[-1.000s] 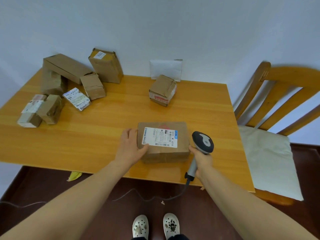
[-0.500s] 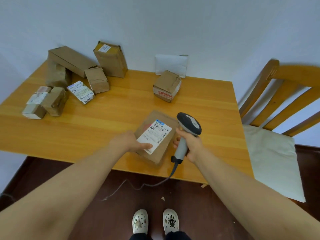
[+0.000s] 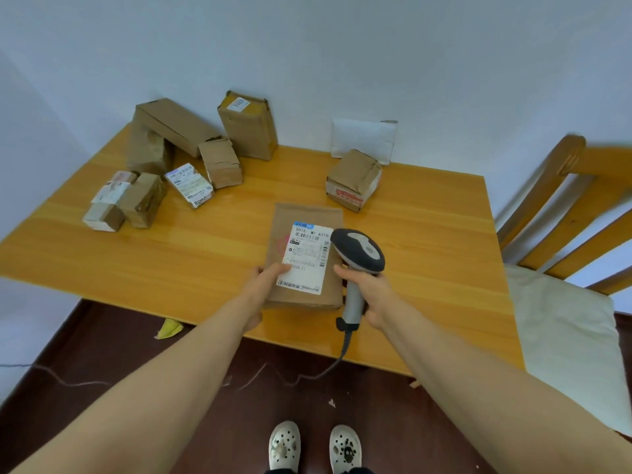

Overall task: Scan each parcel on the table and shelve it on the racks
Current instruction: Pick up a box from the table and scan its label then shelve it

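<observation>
A flat brown parcel (image 3: pixel 301 224) with a white shipping label lies near the front edge of the wooden table (image 3: pixel 205 261), long side pointing away from me. My left hand (image 3: pixel 265 280) holds its near left corner, thumb on the label. My right hand (image 3: pixel 371 289) grips the handle of a grey barcode scanner (image 3: pixel 359 249), whose head sits over the parcel's right edge beside the label. The scanner's cable hangs off the table edge.
Several brown parcels (image 3: pixel 178 165) are piled at the table's far left. A small taped box (image 3: pixel 354 179) and a white padded envelope (image 3: pixel 364 140) sit at the back near the wall. A wooden chair (image 3: pixel 564 268) with a cushion stands right. No racks in view.
The parcel has been turned from lying crosswise to pointing lengthwise away from me. My right hand brought the scanner up from the parcel's right side to over its right edge.
</observation>
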Motion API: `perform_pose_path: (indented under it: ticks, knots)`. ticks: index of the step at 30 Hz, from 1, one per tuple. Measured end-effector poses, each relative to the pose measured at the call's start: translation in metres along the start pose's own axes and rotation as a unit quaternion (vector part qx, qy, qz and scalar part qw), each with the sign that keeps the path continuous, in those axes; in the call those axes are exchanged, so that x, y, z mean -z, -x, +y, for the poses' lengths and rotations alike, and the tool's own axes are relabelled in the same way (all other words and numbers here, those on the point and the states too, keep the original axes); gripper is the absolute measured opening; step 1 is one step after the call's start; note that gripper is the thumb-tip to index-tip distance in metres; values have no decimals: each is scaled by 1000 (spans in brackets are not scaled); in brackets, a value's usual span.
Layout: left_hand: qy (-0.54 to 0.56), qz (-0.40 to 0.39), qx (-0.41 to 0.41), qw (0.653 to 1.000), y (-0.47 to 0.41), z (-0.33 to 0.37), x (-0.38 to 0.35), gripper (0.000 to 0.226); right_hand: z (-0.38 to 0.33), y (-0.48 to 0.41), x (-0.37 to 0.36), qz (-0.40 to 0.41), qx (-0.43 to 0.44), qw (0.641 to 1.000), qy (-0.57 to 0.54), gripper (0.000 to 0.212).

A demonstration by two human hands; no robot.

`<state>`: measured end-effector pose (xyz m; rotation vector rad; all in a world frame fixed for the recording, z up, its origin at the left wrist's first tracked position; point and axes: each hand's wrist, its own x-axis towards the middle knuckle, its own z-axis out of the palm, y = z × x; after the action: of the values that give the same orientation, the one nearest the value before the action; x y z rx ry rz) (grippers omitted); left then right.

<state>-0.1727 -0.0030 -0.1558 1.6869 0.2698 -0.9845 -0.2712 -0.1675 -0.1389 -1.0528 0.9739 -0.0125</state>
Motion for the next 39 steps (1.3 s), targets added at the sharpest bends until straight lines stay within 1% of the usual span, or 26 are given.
perform_pose_path:
  ticks: [1,4,7,9,11,13,14,16,19,21,23,27,32,39]
  knots:
    - [23,-19,3,1000,4,4,4,62,-6,2,-4,-9,12,1000,-1,29]
    - [51,-50,-19,997,17,23,23,90,-27,8,-18,-28,50,998,14,30]
    - [66,-9,-64,996,23,46,44,104,-51,19,-31,-37,97,994,38,32]
    - [54,25,-102,993,29,60,56,112,-67,30,-39,-58,124,989,63,25]
    - [38,74,-141,987,35,71,64,107,-78,43,-49,-98,118,986,70,13]
    - [27,119,-164,979,39,78,72,99,-86,54,-58,-139,101,982,79,12]
    - [28,134,-169,976,37,80,78,102,-88,59,-63,-157,93,980,85,12]
    - [32,154,-173,972,29,81,92,117,-93,66,-72,-183,80,976,93,14]
    - [13,187,-168,968,27,85,107,143,-98,73,-81,-192,62,974,105,20]
    - [-1,203,-164,965,22,86,116,152,-100,76,-85,-195,54,973,114,23]
    - [-4,215,-170,962,20,87,120,153,-102,78,-88,-196,47,972,118,25]
    - [-4,217,-170,961,14,88,128,148,-106,79,-94,-192,42,974,114,24]
    - [2,217,-166,962,2,89,136,159,-112,78,-102,-183,36,976,112,23]
    - [8,218,-167,962,-8,92,139,157,-110,74,-110,-180,28,976,117,22]
